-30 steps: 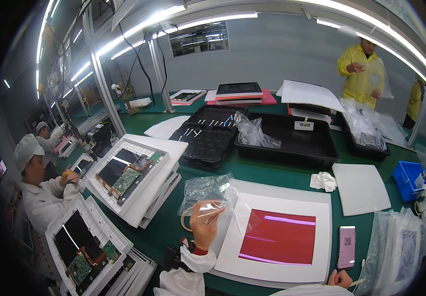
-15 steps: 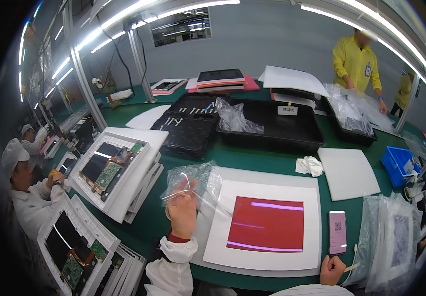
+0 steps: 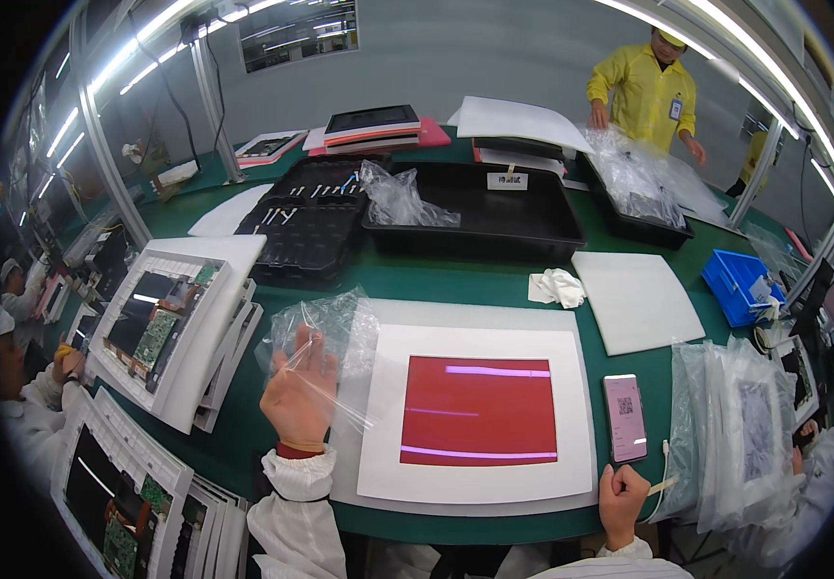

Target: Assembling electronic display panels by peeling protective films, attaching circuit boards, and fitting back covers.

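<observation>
The left hand (image 3: 299, 396) is open, palm up, fingers extended, with clear plastic film (image 3: 325, 311) draped over them; the fingers are not clenched on it. The red-screened panel (image 3: 478, 410), set in a white frame, lies flat on a white foam sheet (image 3: 475, 311), to the right of this hand. The right hand (image 3: 622, 500) is curled into a fist just beside the smartphone's (image 3: 625, 418) lower edge; contact cannot be determined.
</observation>
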The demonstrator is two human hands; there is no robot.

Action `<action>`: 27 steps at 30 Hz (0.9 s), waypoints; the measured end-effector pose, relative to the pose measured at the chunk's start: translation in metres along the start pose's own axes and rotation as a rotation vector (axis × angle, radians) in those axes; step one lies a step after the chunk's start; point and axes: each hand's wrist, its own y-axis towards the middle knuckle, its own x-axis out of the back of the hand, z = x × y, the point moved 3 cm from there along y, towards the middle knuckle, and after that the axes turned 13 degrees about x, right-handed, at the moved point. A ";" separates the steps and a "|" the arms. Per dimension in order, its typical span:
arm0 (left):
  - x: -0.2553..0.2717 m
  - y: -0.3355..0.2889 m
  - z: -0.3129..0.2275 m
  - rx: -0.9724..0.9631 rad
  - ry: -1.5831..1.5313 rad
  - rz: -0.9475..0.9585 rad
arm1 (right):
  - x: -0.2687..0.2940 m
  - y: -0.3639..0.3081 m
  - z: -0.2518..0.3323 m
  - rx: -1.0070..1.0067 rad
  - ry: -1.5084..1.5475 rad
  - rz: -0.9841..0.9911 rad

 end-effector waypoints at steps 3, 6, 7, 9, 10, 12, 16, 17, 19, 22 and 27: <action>-0.007 0.001 -0.005 -0.053 -0.002 0.138 | -0.001 -0.001 -0.002 0.003 -0.004 -0.006; -0.007 -0.001 -0.012 -0.034 -0.072 0.229 | -0.002 -0.001 -0.003 0.014 -0.004 -0.017; 0.000 -0.001 -0.012 -0.049 -0.125 0.184 | -0.001 -0.002 -0.001 0.021 0.006 -0.019; 0.001 -0.003 -0.013 -0.001 -0.186 0.200 | 0.001 -0.001 0.004 0.016 0.038 -0.040; 0.002 -0.004 -0.012 0.044 -0.240 0.213 | 0.002 -0.001 0.007 0.012 0.077 -0.058; 0.012 -0.006 -0.020 0.007 -0.216 0.204 | 0.002 -0.003 0.023 -0.003 0.133 -0.029; 0.008 -0.005 -0.006 0.275 -0.433 0.581 | -0.017 0.004 0.080 -0.033 0.579 0.302; -0.003 -0.005 -0.003 0.269 -0.344 0.656 | -0.022 0.005 0.093 -0.085 0.639 0.436; -0.011 -0.013 0.000 0.304 -0.327 0.723 | -0.039 0.006 0.115 -0.124 0.786 0.615; -0.009 -0.020 -0.005 0.309 -0.231 0.798 | -0.066 0.008 0.144 -0.050 0.958 0.688; -0.020 -0.016 0.001 0.448 -0.009 1.076 | -0.099 -0.011 0.156 -0.133 1.126 0.671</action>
